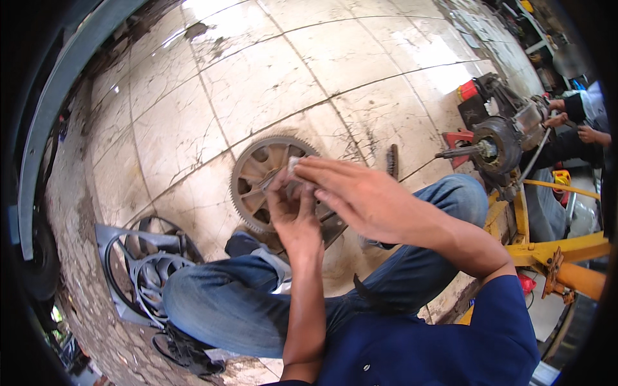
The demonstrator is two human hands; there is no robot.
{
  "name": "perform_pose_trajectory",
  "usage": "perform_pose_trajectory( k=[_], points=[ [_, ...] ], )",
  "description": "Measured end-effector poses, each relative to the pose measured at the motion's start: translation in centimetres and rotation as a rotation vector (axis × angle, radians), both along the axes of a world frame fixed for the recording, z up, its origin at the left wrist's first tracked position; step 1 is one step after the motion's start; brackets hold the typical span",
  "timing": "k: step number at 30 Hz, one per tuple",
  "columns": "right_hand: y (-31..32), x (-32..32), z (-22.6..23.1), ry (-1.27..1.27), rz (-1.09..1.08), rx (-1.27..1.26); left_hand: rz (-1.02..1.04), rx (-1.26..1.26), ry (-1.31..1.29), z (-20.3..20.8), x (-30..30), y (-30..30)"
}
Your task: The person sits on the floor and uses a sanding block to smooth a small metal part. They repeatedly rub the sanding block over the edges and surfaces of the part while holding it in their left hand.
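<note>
A large toothed metal wheel [242, 172], brown and grey with openings between its spokes, lies flat on the tiles between my legs. Above it both my hands meet. My left hand [296, 215] is raised with its fingers curled and closed; a small greyish thing seems to be between them, but its kind is unclear. Coming in from the right, my right hand [351, 193] reaches over the left fingertips. Its fingers are pressed together on a small pale piece [293, 165], cloth-like or paper-like. A dark flat part [333, 226] lies under my hands, partly hidden.
A dark narrow bar [393, 161] lies on the floor to the right. Beyond it stands a greasy shafted assembly [496, 145], with another person's hands [566, 119] at it. A yellow metal frame [553, 251] is at right. At left sits a fan with its shroud [151, 276].
</note>
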State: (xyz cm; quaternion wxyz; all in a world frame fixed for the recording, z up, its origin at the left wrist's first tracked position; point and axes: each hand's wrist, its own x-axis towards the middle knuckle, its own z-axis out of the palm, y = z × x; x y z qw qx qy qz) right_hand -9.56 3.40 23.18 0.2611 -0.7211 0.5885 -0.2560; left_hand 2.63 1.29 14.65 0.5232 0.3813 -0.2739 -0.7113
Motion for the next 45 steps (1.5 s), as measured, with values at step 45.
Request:
perform_pose_trajectory(
  k=[45],
  points=[
    [-0.5,0.5,-2.0,0.042,-0.070,0.055,-0.010,0.044,0.226,0.8,-0.2,0.6]
  ],
)
